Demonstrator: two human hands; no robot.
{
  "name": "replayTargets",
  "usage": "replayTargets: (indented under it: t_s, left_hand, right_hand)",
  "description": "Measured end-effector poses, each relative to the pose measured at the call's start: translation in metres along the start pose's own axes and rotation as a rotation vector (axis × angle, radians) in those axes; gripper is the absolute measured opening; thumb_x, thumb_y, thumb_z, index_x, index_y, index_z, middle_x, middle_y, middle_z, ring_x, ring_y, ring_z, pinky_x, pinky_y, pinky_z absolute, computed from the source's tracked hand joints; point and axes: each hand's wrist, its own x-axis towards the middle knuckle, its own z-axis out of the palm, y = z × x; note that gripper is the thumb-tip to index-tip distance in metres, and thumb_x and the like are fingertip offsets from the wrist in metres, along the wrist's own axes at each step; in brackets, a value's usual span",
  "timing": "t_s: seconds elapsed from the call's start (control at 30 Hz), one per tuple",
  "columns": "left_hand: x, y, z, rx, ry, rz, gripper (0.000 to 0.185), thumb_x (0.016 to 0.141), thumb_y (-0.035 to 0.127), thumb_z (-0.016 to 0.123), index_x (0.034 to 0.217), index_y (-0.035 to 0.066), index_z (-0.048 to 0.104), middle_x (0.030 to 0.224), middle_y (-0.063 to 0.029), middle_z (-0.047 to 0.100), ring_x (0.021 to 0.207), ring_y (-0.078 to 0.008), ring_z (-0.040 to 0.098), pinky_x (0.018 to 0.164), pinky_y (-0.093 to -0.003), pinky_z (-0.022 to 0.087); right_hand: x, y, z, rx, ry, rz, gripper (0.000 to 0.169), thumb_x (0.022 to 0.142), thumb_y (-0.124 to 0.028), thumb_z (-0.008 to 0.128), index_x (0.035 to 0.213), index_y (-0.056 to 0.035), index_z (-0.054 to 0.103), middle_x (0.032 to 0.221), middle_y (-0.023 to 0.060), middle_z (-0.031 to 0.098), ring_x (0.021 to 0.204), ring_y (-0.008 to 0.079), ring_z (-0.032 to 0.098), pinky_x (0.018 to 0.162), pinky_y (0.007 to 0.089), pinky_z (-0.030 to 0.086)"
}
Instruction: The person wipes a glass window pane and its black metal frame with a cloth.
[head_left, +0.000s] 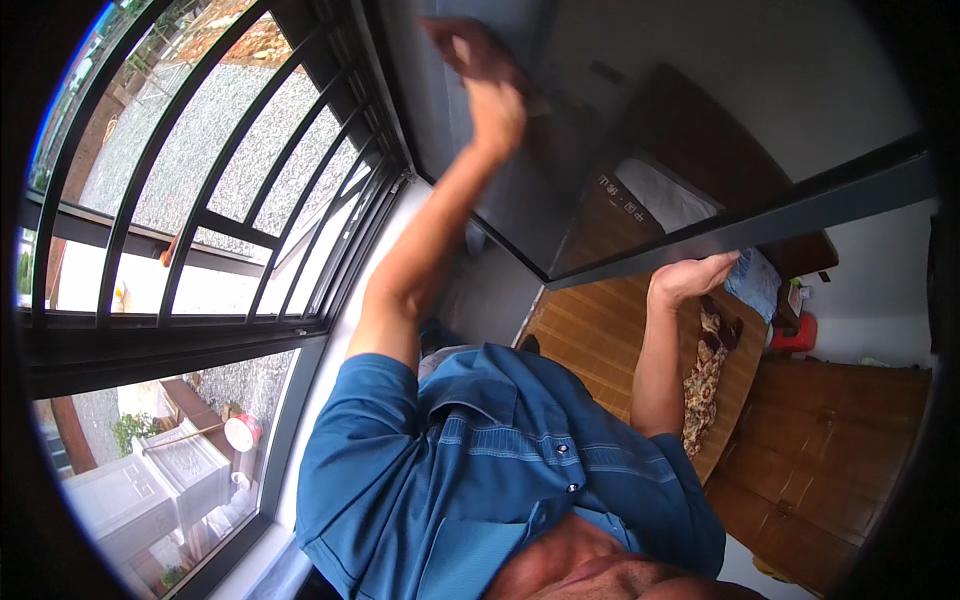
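Note:
My left hand (496, 112), raised at the top of the view, is blurred and pressed towards the dark tinted glass pane (570, 150). It appears to hold a dark maroon cloth (495, 56) flat to the glass. My right hand (690, 279) holds the lower edge of the pane's dark metal frame (750, 225), palm against it; some fingers are hidden. Pale writing shows on the glass. Through or in the pane appear a dark headboard (697, 127) and a white pillow (664, 195).
A barred window (202, 217) runs along the left, with gravel outside. Below the pane lies a bed with a woven mat (600, 330), a patterned cloth (705, 375) and a blue pillow (754, 285). A wooden cabinet (817, 442) and a red container (795, 334) stand right.

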Motion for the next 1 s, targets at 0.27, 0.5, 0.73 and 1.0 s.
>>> replayTargets:
  t_s: [0.27,0.5,0.73,1.0]
  left_hand:
    - [-0.147,0.128,0.009,-0.242,-0.672,0.41,0.049,0.067,0.011,0.065,0.116,0.01,0.062,0.116,-0.0108,0.061,0.11,-0.0296,0.056,0.093,-0.045,0.042]
    - [-0.084,0.08,-0.008,0.004,-0.631,0.467,0.049,0.074,0.02,0.065,0.123,0.013,0.062,0.113,-0.0103,0.062,0.104,-0.0306,0.057,0.096,-0.0452,0.038]
    - [0.01,-0.025,-0.028,0.001,-0.197,0.116,0.052,0.086,0.008,0.051,0.135,-0.006,0.04,0.137,-0.0292,0.041,0.131,-0.0459,0.034,0.115,-0.0442,0.023]
    - [0.05,-0.17,-0.031,0.101,-0.015,-0.091,0.032,0.097,0.02,0.038,0.1,0.0,0.063,0.106,-0.022,0.059,0.104,-0.0376,0.052,0.095,-0.0426,0.039]
  right_hand:
    - [0.01,0.014,-0.009,0.072,-0.11,-0.013,0.052,0.104,-0.033,0.035,0.109,0.0129,0.057,0.112,0.0198,0.058,0.097,0.0239,0.057,0.089,0.0359,0.047]
    - [0.019,0.032,-0.015,0.207,-0.2,-0.067,0.053,0.104,-0.032,0.037,0.124,0.0154,0.048,0.121,0.0249,0.055,0.105,0.028,0.055,0.096,0.0377,0.043]
    - [0.01,0.015,-0.006,0.072,-0.046,-0.085,0.055,0.104,-0.033,0.035,0.122,0.0157,0.051,0.12,0.0263,0.056,0.106,0.0286,0.056,0.095,0.0374,0.045]
    - [0.006,0.019,-0.006,0.08,-0.095,-0.155,0.053,0.104,-0.031,0.032,0.124,0.0149,0.051,0.122,0.0271,0.056,0.108,0.0303,0.055,0.096,0.038,0.042]
